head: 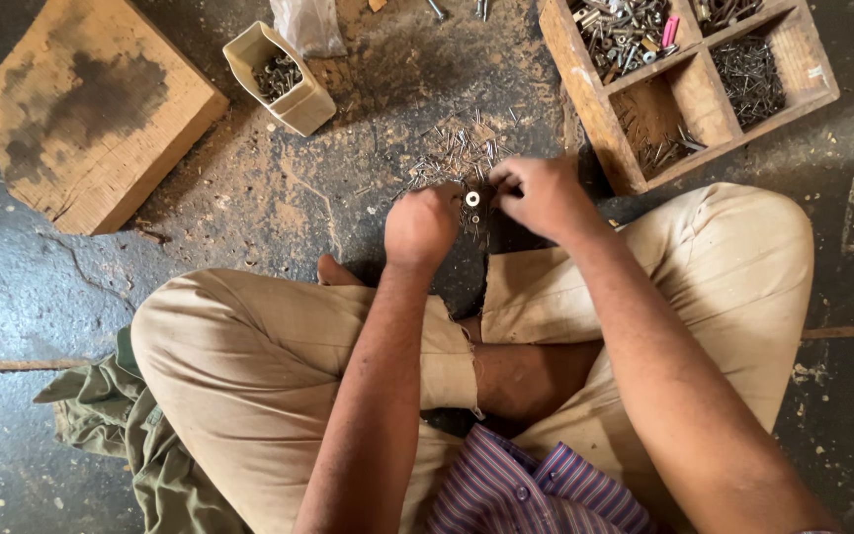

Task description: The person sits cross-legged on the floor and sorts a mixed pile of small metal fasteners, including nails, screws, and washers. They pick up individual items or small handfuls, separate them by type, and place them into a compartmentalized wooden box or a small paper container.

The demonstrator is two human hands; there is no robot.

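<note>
I see my left hand (421,225) and right hand (538,194) over the nail pile (457,156) on the floor; a small washer (472,199) sits between them; light, stiff, slippery, best pinched by its rim; fingers curled, grip unclear.

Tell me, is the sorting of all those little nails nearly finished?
Partly. Done: the wooden tray and the small cream box already hold nails and screws. In hand: the left hand and right hand pick at the loose pile, a small white ring between them. Left: many nails lie scattered on the floor.
</note>
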